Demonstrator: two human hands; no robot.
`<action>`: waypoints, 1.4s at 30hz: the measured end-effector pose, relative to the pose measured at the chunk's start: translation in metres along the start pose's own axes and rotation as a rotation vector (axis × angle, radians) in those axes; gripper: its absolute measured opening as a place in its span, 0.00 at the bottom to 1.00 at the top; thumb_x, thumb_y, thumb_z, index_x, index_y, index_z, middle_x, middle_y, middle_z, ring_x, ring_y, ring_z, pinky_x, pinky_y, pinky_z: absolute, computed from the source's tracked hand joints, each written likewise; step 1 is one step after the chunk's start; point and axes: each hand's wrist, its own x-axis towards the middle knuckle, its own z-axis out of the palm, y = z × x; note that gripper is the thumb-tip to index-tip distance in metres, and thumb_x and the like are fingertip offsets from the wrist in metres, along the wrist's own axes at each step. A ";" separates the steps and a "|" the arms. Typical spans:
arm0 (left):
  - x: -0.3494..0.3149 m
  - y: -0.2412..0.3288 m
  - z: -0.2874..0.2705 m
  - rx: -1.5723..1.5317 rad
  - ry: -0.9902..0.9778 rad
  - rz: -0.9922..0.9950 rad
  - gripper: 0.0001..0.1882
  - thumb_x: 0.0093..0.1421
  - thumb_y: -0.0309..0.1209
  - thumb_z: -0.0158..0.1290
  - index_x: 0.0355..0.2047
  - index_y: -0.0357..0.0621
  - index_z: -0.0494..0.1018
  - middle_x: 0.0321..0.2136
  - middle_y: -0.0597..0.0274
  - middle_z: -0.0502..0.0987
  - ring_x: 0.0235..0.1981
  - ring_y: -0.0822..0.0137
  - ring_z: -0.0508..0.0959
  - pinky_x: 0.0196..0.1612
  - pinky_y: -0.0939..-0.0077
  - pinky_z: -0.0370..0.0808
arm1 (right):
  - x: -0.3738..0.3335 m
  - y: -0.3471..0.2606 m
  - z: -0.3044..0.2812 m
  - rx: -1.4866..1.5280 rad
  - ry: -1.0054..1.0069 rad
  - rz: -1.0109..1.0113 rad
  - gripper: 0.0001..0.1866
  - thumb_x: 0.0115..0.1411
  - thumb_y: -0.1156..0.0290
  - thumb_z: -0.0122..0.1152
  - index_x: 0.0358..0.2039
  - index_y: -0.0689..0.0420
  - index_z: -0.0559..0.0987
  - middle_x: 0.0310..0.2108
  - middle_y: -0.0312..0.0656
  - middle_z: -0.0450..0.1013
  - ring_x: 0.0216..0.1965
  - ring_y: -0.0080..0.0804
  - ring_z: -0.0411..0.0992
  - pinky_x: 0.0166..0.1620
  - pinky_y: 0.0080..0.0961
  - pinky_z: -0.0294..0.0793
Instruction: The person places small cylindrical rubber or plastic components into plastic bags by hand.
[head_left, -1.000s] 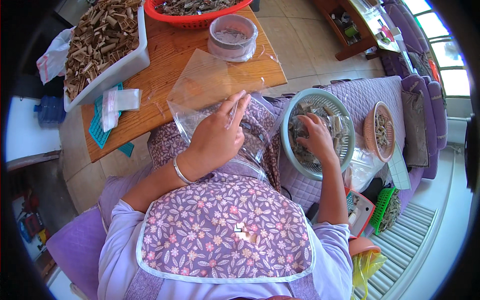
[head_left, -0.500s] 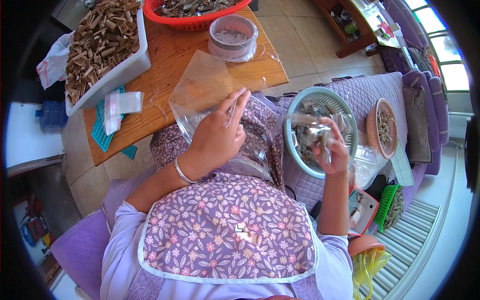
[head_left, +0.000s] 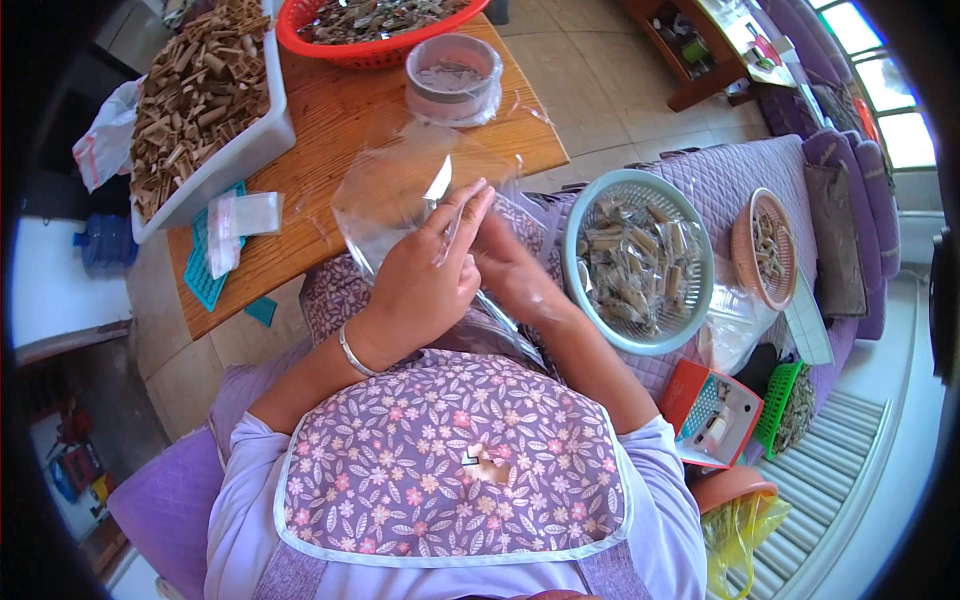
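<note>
A large clear plastic bag (head_left: 372, 205) hangs over my lap at the edge of the table. My left hand (head_left: 420, 285) is closed on its near side, first two fingers pressed together and pointing up. Close beside it, my right hand (head_left: 515, 275) reaches at the bag from the right; it is smeared by motion and its fingers are mostly hidden behind my left hand. What it holds, if anything, cannot be seen. Right of that hand stands a pale blue-green basket (head_left: 572, 290) with many small clear-wrapped packets (head_left: 630, 262) of brownish pieces.
On the wooden table (head_left: 335, 110) are a white tub (head_left: 283, 115) of brown pieces, a red basket (head_left: 345, 52) and a round clear container (head_left: 450, 100). A pink basket (head_left: 752, 270), a red-edged box (head_left: 690, 395) and a green basket (head_left: 768, 425) stand to the right.
My right hand has moved left from above the blue-green basket, where it held shiny wrapped packets, to the bag beside my left hand. The bag has shifted and spread; my left hand keeps its grip.
</note>
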 end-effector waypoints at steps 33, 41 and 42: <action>-0.006 -0.013 0.005 -0.025 0.014 -0.067 0.38 0.52 0.16 0.47 0.67 0.38 0.60 0.62 0.45 0.67 0.59 0.45 0.72 0.59 0.61 0.72 | -0.115 -0.011 -0.165 -1.402 0.137 0.526 0.30 0.51 0.58 0.74 0.51 0.57 0.73 0.38 0.59 0.78 0.43 0.60 0.77 0.46 0.48 0.74; -0.006 -0.010 0.004 -0.015 -0.006 -0.045 0.38 0.53 0.17 0.47 0.67 0.40 0.60 0.63 0.45 0.66 0.58 0.44 0.73 0.58 0.61 0.73 | -0.108 -0.064 -0.121 -0.481 0.476 0.359 0.20 0.57 0.73 0.60 0.51 0.59 0.74 0.34 0.32 0.71 0.33 0.19 0.67 0.34 0.18 0.66; -0.006 -0.009 0.003 0.007 -0.016 -0.058 0.38 0.53 0.17 0.47 0.67 0.40 0.60 0.63 0.45 0.66 0.58 0.44 0.73 0.58 0.61 0.73 | -0.097 -0.069 -0.102 -0.396 0.465 0.379 0.19 0.57 0.73 0.59 0.51 0.58 0.75 0.35 0.33 0.71 0.33 0.19 0.67 0.34 0.17 0.66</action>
